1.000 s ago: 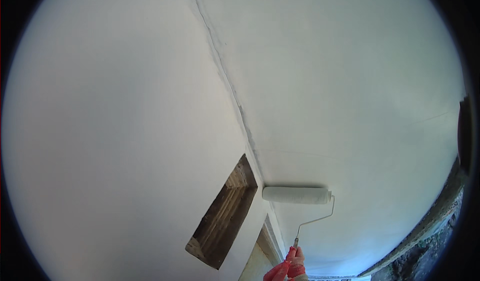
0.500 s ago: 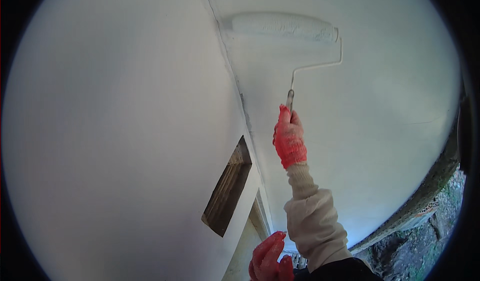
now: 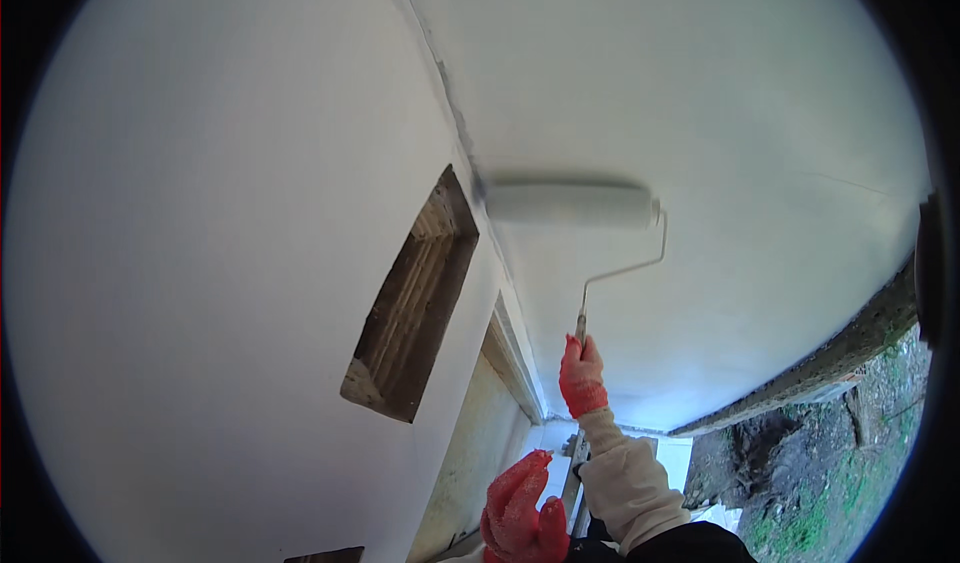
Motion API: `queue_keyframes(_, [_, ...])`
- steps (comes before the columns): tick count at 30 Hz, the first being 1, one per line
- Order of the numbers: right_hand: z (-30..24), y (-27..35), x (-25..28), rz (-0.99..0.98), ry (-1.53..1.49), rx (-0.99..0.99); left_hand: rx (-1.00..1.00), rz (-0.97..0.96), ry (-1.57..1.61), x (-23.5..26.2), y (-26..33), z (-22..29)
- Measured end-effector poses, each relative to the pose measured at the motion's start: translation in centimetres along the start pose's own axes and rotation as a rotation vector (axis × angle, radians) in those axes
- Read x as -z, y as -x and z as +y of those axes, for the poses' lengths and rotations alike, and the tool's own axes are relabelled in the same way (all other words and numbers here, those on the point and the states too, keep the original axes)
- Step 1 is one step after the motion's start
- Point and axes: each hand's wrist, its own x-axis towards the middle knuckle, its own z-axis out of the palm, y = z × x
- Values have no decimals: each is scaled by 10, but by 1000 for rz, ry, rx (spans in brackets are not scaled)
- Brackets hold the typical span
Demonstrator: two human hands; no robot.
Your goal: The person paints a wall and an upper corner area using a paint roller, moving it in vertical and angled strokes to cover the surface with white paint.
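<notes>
My right hand (image 3: 582, 375), in a red-coated work glove, is closed around the handle of a paint roller (image 3: 568, 205). The long white sleeve lies against the white ceiling (image 3: 760, 113), its left end close to the rough seam (image 3: 455, 103) where ceiling and wall meet. From the sleeve's right end, a bent wire frame runs down to the handle. Lower in the picture is my left hand (image 3: 518, 511), also in a red glove. Its fingers are raised and slightly bent, the thumb stands apart, and I see nothing in it.
A white wall (image 3: 200, 243) fills the left side, with a deep rectangular opening (image 3: 415, 303) near the seam. Below it comes a doorway-like gap (image 3: 480, 413). On the right, the ceiling's rough edge (image 3: 800, 393) borders ground with soil and grass (image 3: 830, 483).
The roller and my right hand have come down the picture, toward me, along the seam. My view has shifted too: the wall opening sits higher and more of the ground shows.
</notes>
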Motion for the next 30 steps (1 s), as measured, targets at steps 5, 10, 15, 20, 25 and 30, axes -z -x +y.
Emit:
queue_keyframes(5, [94, 50, 24, 47, 138, -223, 33, -289, -113, -1, 10, -16])
queue_keyframes(10, [82, 60, 24, 2, -19, -404, 26, -316, -117, -2, 0, -18])
queue_keyframes(15, [-16, 19, -4, -64, -149, -189, 42, -226, -128, -7, 3, -24])
queue_keyframes(20, [-98, -38, -14, -90, -155, -1, 56, -198, -133, -10, 5, -25])
queue_keyframes(25, [-51, -25, -5, -65, -78, -56, 120, -225, -132, -14, 16, -35])
queue_keyframes(30, [99, 35, 29, -34, 162, -231, 240, -251, -118, -16, 45, -55])
